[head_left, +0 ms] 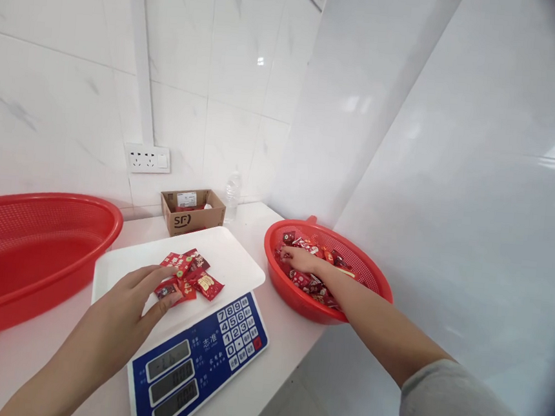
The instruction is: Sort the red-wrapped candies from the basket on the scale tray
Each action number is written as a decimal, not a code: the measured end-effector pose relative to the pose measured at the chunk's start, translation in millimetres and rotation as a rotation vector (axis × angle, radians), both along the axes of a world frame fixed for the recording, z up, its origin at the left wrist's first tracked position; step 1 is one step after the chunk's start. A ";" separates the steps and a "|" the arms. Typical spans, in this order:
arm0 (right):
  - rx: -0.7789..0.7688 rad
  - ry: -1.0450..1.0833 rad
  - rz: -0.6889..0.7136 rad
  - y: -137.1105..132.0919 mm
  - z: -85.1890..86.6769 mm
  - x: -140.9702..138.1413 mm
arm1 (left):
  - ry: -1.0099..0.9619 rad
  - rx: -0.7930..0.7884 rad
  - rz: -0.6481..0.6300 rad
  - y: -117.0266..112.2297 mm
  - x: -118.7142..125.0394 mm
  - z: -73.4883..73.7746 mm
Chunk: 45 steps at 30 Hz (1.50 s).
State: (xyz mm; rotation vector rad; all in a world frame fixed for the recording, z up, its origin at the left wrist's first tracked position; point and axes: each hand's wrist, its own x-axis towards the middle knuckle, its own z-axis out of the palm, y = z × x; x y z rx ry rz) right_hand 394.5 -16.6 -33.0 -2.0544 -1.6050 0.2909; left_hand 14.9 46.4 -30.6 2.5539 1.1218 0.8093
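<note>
Small shiny red packets (208, 284), some with yellow or white print, lie in a loose heap on the white pan (238, 263) of a digital scale with a blue keypad panel (211, 351). My left hand (125, 308) reaches over the heap from the left, thumb and fingers apart and touching the nearest packets. In the round red plastic basket (373, 278) on the right, many similar packets (303, 279) are piled. My right hand (299, 260) dips into that pile at its left side, fingers closed on a small red packet (284, 254), partly hidden.
A large red basket (39, 203) stands at the left, its perforated inside showing. Behind the scale are a small open cardboard box (199, 219) with red things inside and a clear plastic bottle (232, 194). A wall socket (148, 159) is above. The table's front edge runs below the right basket.
</note>
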 end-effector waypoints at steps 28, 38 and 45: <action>-0.571 0.015 0.261 13.4 -6.7 12.9 | 0.128 -0.112 0.032 -11.4 2.8 14.5; -0.055 -0.014 -0.090 9.6 7.5 13.8 | 0.167 -0.199 0.013 -15.3 -1.4 17.6; 0.197 0.099 -0.207 7.4 31.6 -19.1 | 0.141 -0.199 0.012 -16.5 -1.9 17.8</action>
